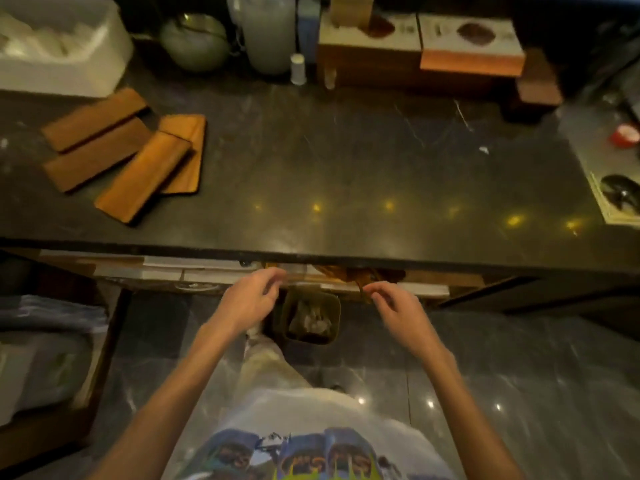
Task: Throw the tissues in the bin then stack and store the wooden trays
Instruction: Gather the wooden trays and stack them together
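Several flat wooden trays [121, 147] lie scattered and partly overlapping at the left of the dark stone counter [346, 174]. Below the counter's front edge a small dark bin [291, 299] stands on the floor, with crumpled tissues [313, 322] inside it. My left hand [249, 299] hovers just left of the bin's rim, fingers loosely apart and empty. My right hand [394, 310] hovers to the bin's right, fingers also apart with nothing in them.
A white tub [69, 46], a kettle [194, 43], a clear jug [270, 32] and wooden boxes [415, 53] line the counter's back. A red lid [627, 135] and papers [616, 202] lie far right. Shelves run under the counter; a crate [52, 358] sits on the floor at left.
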A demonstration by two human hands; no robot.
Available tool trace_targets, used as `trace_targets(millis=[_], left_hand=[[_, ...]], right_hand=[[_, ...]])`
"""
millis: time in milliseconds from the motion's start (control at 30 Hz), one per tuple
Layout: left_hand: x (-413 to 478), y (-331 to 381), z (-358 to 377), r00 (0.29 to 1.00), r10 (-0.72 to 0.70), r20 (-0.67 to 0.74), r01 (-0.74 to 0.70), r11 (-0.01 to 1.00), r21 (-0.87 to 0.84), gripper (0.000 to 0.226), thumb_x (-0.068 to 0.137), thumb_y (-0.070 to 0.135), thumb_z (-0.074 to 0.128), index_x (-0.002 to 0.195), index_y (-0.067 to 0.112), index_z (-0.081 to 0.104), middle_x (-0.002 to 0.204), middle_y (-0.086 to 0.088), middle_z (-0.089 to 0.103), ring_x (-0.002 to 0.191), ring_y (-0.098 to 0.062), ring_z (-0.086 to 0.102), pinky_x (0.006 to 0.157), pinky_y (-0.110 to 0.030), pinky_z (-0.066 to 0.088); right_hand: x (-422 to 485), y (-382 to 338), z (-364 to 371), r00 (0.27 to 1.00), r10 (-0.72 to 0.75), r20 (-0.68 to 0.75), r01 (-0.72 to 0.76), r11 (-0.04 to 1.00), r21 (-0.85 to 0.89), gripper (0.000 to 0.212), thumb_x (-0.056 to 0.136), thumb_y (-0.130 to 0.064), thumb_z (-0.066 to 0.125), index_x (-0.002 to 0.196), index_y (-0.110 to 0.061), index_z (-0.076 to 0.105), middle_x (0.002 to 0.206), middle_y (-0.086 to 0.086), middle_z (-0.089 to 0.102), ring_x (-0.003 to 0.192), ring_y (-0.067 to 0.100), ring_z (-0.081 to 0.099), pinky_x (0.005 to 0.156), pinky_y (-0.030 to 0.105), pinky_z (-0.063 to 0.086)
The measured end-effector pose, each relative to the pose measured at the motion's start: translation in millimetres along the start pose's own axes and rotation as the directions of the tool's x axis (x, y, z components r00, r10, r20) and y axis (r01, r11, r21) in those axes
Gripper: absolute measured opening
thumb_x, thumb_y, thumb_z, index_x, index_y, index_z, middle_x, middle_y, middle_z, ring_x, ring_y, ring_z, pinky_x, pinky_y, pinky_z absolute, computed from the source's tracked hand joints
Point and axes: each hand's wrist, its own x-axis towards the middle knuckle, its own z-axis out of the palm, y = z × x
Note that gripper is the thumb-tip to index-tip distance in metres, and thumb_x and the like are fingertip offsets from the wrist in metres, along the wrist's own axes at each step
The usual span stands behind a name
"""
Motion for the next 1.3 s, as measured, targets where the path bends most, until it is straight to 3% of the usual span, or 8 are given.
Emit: trace_targets(millis=[167, 433, 600, 767, 933, 1067, 1167, 1300], left_hand=[[50.2, -14.6, -67.8, 0.995, 0.021, -0.099, -0.019, 1.000, 0.023, 0.032, 0.097, 0.026, 0.048, 0.128, 0.027, 0.058, 0.124, 0.003, 0.067, 0.113, -0.016, 0.062, 0.096, -0.043, 0.052], [125.8, -79.6, -199.7, 0.970, -0.039, -0.242, 0.051, 0.998, 0.044, 0.030, 0.097, 0.028, 0.046, 0.124, 0.030, 0.060, 0.123, 0.008, 0.066, 0.115, -0.014, 0.061, 0.093, -0.039, 0.052], [149.8, -142.5, -254.9, 0.919, -0.189, -0.346, 0.180, 0.982, -0.058, 0.029, 0.096, 0.025, 0.047, 0.121, 0.025, 0.062, 0.124, 0.002, 0.066, 0.116, -0.020, 0.060, 0.094, -0.038, 0.049], [161.6, -203.0, -285.2, 0.873, -0.323, -0.365, 0.306, 0.946, -0.106, 0.031, 0.097, 0.023, 0.045, 0.126, 0.025, 0.057, 0.119, -0.001, 0.065, 0.107, -0.020, 0.063, 0.086, -0.038, 0.054], [160.0, -245.2, -290.0, 0.693, -0.607, -0.389, 0.612, 0.781, -0.127, 0.034, 0.096, 0.028, 0.045, 0.124, 0.011, 0.054, 0.122, -0.013, 0.061, 0.115, -0.032, 0.056, 0.093, -0.045, 0.050], [157.8, -266.0, -281.9, 0.568, -0.790, -0.231, 0.789, 0.602, -0.121, 0.037, 0.097, 0.032, 0.040, 0.123, 0.006, 0.048, 0.129, -0.019, 0.056, 0.120, -0.038, 0.053, 0.097, -0.044, 0.044], [160.2, -271.4, -270.2, 0.515, -0.851, -0.107, 0.826, 0.526, -0.202, 0.040, 0.096, 0.031, 0.040, 0.126, 0.005, 0.045, 0.129, -0.021, 0.058, 0.120, -0.039, 0.054, 0.097, -0.042, 0.043], [160.6, -269.9, -264.2, 0.469, -0.883, -0.033, 0.791, 0.435, -0.431, 0.041, 0.092, 0.017, 0.046, 0.128, 0.003, 0.033, 0.126, -0.025, 0.057, 0.112, -0.042, 0.060, 0.096, -0.045, 0.050]], right_hand=[[73.0, -68.9, 3.7, 0.998, -0.060, -0.026, 0.059, 0.998, -0.030, 0.024, 0.097, -0.019, 0.051, 0.115, -0.026, 0.065, 0.112, -0.009, 0.067, 0.104, 0.003, 0.060, 0.090, 0.021, 0.047], [204.7, -192.9, 60.2, 0.989, -0.139, 0.052, 0.144, 0.985, -0.095, 0.025, 0.096, -0.016, 0.051, 0.115, -0.021, 0.067, 0.115, -0.005, 0.068, 0.105, 0.007, 0.060, 0.089, 0.019, 0.044], [286.4, -262.4, 113.4, 0.976, -0.175, 0.129, 0.192, 0.971, -0.140, 0.026, 0.096, -0.016, 0.050, 0.113, -0.022, 0.068, 0.117, -0.002, 0.067, 0.110, 0.013, 0.061, 0.094, 0.026, 0.046], [349.7, -316.5, 170.6, 0.960, -0.183, 0.211, 0.222, 0.958, -0.182, 0.027, 0.096, -0.022, 0.049, 0.119, -0.024, 0.064, 0.118, -0.003, 0.065, 0.108, 0.010, 0.059, 0.092, 0.028, 0.049], [403.9, -341.9, 209.1, 0.969, -0.152, 0.193, 0.203, 0.938, -0.282, 0.034, 0.095, -0.023, 0.053, 0.128, -0.020, 0.058, 0.126, 0.004, 0.060, 0.116, 0.019, 0.057, 0.100, 0.037, 0.048], [432.6, -345.3, 227.8, 0.970, -0.133, 0.204, 0.201, 0.911, -0.359, 0.036, 0.094, -0.024, 0.054, 0.129, -0.019, 0.058, 0.126, 0.005, 0.062, 0.116, 0.021, 0.058, 0.099, 0.037, 0.047], [440.2, -341.9, 235.1, 0.959, -0.150, 0.241, 0.236, 0.893, -0.384, 0.032, 0.092, -0.020, 0.055, 0.123, -0.019, 0.062, 0.118, 0.006, 0.067, 0.110, 0.022, 0.061, 0.094, 0.037, 0.049], [445.8, -340.2, 235.2, 0.969, -0.075, 0.234, 0.150, 0.935, -0.321, 0.026, 0.090, -0.012, 0.057, 0.115, -0.018, 0.063, 0.112, 0.005, 0.067, 0.103, 0.022, 0.062, 0.088, 0.036, 0.052]])
